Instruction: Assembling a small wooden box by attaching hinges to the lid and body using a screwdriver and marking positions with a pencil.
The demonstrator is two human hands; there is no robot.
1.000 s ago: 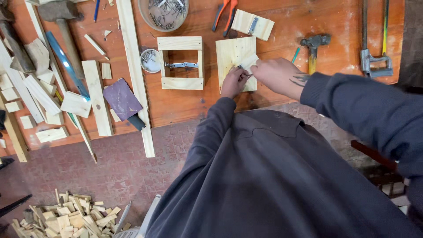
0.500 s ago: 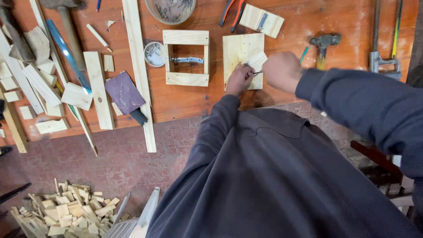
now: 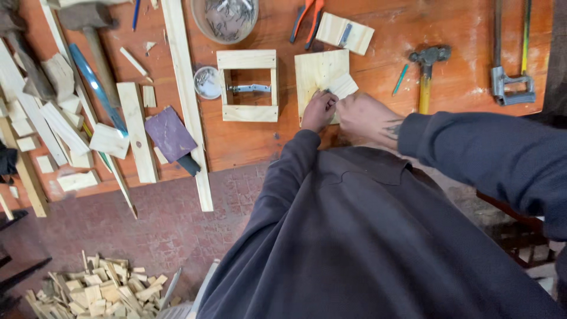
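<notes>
Both hands meet over a square wood panel (image 3: 316,74) at the bench's near edge. Left hand (image 3: 319,111): fingers curled tight, tips pinched on sth too small to make out. Right hand (image 3: 366,118): fingers closed on a small pale wood block (image 3: 342,86), held tilted on the panel's right side. Palms hidden. Just left: open wood frame (image 3: 247,84) w/ a metal piece inside. Right: hammer (image 3: 426,74). Farther back: bowl of nails (image 3: 226,18), orange pliers (image 3: 306,18).
</notes>
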